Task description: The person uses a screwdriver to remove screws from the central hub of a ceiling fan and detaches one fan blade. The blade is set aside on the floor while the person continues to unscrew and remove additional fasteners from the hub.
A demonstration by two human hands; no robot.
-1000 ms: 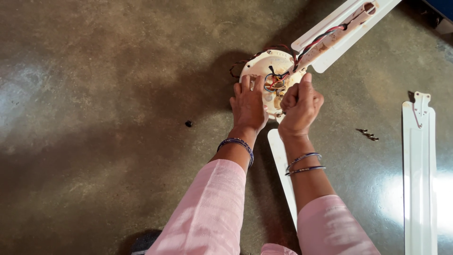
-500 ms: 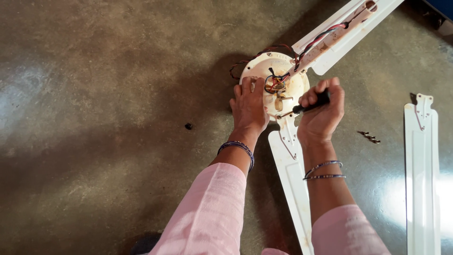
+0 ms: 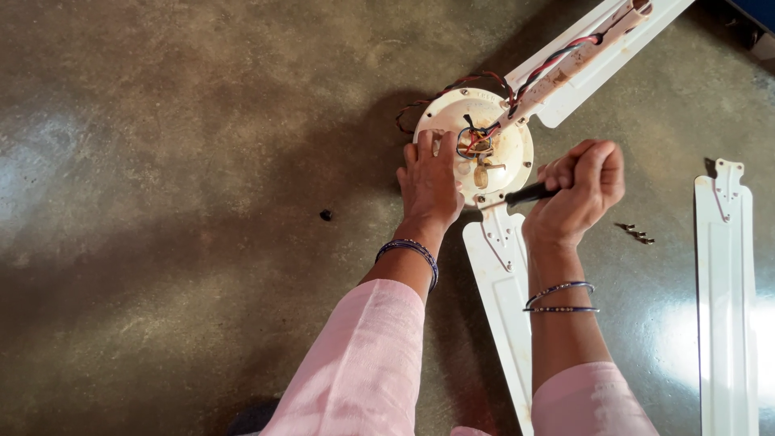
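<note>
Fan motor (image 3: 484, 149), round and cream-white, lies flat on the concrete floor (image 3: 161, 202) near the top middle of the view. Its upper face is open to the camera: a tangle of blue, yellow, red and black wires (image 3: 472, 141) sits at the centre, and small screw holes ring the rim. A rod (image 3: 577, 52) wrapped with red and black wires runs from the hub up toward the top right corner, lying over a white blade (image 3: 601, 73) that points the same way. A second blade (image 3: 504, 299) is fixed to the motor's near edge and reaches down between the two forearms.

The left hand (image 3: 430, 184) lies flat on the motor's left edge, fingers spread and pressing down, with nothing closed inside it. The right hand (image 3: 577, 194) is curled into a fist round the dark handle of a tool (image 3: 529, 194), whose tip points at the motor's lower right rim, close to where the near blade joins. The tip itself is too small to make out.

A third blade (image 3: 722, 307) lies loose on the floor at the far right, well apart from the motor. A few small screws (image 3: 636, 234) lie on the floor between it and the right hand. A small dark bit (image 3: 326, 215) lies on the floor left of the left hand.
</note>
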